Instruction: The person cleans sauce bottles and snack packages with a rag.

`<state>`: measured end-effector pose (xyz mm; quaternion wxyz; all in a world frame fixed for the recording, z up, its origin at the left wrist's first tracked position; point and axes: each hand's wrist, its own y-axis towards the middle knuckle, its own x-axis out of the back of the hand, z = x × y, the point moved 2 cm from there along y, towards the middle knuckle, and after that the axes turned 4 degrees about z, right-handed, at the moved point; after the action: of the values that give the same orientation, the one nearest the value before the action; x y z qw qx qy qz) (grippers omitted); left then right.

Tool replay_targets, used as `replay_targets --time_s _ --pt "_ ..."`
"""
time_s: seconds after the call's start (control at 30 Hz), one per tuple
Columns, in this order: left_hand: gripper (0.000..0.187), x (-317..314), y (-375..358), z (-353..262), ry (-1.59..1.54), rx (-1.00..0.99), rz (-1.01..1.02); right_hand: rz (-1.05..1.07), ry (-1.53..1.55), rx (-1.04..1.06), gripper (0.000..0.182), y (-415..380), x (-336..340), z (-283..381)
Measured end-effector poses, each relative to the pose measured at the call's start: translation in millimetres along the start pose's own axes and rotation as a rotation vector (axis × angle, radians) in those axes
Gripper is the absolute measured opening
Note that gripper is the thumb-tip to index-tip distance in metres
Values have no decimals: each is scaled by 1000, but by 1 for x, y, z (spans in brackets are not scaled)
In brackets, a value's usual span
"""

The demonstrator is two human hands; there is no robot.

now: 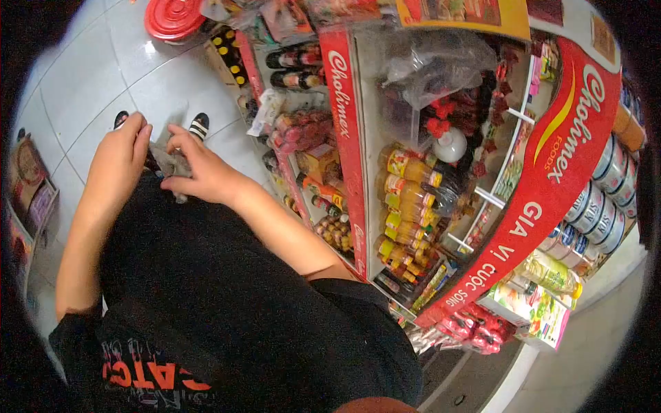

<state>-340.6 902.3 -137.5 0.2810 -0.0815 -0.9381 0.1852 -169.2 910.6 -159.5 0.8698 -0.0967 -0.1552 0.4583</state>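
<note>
In front of my black shirt, near waist height, both hands are close together. My right hand point(203, 168) has its thumb and fingers curved around a grey, crumpled, soft-looking piece point(172, 164), perhaps cloth or thin plastic. My left hand point(127, 148) is just to the left of it, fingers bent and pressed together, palm turned away. What lies inside the left fingers is hidden. Striped sandals point(199, 127) show on the floor beyond the hands.
A red Cholimex shelf rack point(344, 124) with bottles point(406, 206) and packets stands to the right. Cans point(592, 217) line its far side. A red round lid point(173, 17) is at the top left. Low goods point(31, 179) stand at the left edge.
</note>
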Motion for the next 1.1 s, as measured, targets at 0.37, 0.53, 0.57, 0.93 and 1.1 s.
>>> replay_targets --time_s 0.37,0.53,0.57,0.93,1.1 --pt "23 -16 20 -51 -112 87 146 -388 -228 -22 35 -32 31 12" --pt "18 -26 26 -75 -118 -118 47 -571 -160 -54 29 -50 50 33" --pt "17 -22 26 -77 -114 -181 1 -641 -153 -54 29 -52 52 31" --pt "15 -36 -17 -128 381 -503 53 -851 1370 -149 35 -40 66 10" --pt "19 -33 -34 -129 608 -504 184 -727 876 -276 33 -26 58 -3"
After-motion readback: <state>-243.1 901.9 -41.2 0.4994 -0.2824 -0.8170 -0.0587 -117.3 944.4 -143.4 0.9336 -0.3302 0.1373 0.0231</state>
